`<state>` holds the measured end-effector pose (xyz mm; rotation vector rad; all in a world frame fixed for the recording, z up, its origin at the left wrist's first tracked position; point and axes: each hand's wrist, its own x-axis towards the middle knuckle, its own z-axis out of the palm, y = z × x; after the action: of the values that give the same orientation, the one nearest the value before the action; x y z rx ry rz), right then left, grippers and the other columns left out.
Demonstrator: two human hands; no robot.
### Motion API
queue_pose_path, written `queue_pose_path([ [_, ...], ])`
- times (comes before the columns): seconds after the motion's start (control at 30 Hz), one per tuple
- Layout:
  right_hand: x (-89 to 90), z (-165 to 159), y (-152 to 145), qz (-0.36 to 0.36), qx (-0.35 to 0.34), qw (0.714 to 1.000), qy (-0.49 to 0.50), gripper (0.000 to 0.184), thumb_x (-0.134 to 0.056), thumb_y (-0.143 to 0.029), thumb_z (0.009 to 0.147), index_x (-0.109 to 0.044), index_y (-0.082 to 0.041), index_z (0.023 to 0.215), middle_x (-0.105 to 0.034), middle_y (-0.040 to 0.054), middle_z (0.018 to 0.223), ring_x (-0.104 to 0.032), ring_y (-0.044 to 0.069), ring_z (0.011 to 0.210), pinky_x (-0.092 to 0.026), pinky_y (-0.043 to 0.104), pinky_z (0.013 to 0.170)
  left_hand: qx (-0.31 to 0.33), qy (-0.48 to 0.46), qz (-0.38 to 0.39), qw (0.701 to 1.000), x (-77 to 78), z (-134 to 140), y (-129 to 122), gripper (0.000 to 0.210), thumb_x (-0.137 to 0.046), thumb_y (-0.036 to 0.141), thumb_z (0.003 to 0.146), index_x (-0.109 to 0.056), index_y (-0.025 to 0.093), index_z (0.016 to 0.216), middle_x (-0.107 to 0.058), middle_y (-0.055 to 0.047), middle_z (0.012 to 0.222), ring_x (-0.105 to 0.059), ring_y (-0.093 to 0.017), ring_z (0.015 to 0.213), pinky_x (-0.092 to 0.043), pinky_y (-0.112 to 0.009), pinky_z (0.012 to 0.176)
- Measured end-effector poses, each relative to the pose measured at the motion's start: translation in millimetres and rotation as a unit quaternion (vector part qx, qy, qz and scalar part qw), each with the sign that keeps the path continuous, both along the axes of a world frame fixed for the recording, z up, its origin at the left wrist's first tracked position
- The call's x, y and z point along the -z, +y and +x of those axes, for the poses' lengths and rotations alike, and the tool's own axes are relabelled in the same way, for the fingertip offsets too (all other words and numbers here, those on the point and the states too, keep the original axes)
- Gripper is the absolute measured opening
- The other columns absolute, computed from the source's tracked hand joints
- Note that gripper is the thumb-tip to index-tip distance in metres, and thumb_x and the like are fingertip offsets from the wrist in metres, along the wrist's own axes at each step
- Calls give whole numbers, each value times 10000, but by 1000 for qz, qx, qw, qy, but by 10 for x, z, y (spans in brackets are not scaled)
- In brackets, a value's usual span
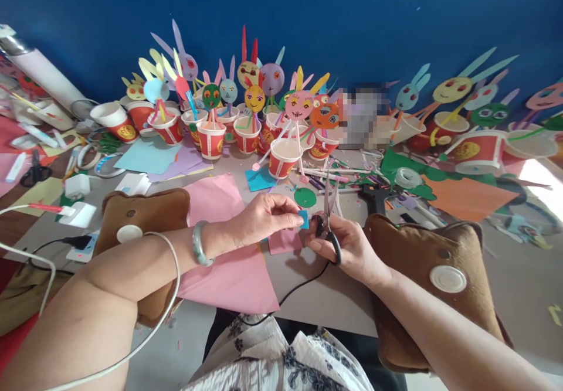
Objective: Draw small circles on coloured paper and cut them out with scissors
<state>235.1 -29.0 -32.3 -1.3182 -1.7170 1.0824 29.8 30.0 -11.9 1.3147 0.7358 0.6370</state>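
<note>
My left hand (273, 218) pinches a small piece of blue paper (304, 219) between thumb and fingertips, above the middle of the table. Just to its right, my right hand (347, 247) is closed around the black handles of a pair of scissors (328, 218). The scissor blades point up and away from me, slightly apart and beside the blue paper. Beneath the hands lie a small pink paper piece (284, 242) and a large pink sheet (220, 250). A green paper disc (305, 197) rests just beyond the fingers.
Red-and-white paper cups (284, 159) with paper rabbit faces line the blue wall. Two brown plush warmers (433, 291) flank my arms. A black glue gun (373, 197) lies right among scraps, near a tape roll (405, 177). A white cable (169, 297) crosses my left arm.
</note>
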Motion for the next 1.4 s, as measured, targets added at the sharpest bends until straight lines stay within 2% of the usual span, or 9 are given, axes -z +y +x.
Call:
queue_pose_path([
  [0.17, -25, -7, 15, -2, -57, 998, -7, 601, -609, -760, 754, -657, -165, 818, -673, 83, 770, -587, 193, 703, -456, 279, 604, -19, -12, 39, 999, -57, -59, 51, 90, -708, 204, 751, -651, 136, 764, -637, 2, 752, -566, -98, 746, -450, -238, 722],
  [0.47, -56, -51, 22, 5, -118, 992, -41, 689, -492, -822, 774, -657, -153, 755, -641, 85, 742, -553, 186, 689, -449, 298, 645, -45, -25, -2, 999, -82, -57, 48, 113, -705, 188, 709, -610, 127, 706, -612, 12, 698, -532, -72, 642, -429, -213, 622],
  [0.73, -33, -50, 20, 5, -111, 992, -59, 672, -505, -810, 777, -658, -157, 728, -601, 72, 706, -532, 186, 685, -439, 305, 652, -50, -17, 3, 999, -101, -64, 55, 110, -692, 189, 710, -604, 132, 677, -602, 15, 668, -530, -79, 640, -437, -218, 617],
  [0.87, -27, -57, 22, 0, -108, 992, -63, 656, -527, -803, 769, -632, -163, 665, -575, 61, 687, -519, 187, 691, -422, 308, 653, -54, -15, 11, 998, -73, -60, 57, 103, -693, 191, 697, -616, 125, 683, -609, 10, 697, -538, -82, 657, -428, -226, 628],
  [1.4, 10, -56, 26, -15, -92, 993, -65, 697, -516, -844, 726, -595, -157, 633, -523, 34, 667, -482, 161, 653, -401, 282, 608, -62, -35, 7, 997, -2, -59, 60, 110, -684, 216, 723, -622, 128, 699, -612, 12, 650, -542, -87, 636, -420, -233, 623],
])
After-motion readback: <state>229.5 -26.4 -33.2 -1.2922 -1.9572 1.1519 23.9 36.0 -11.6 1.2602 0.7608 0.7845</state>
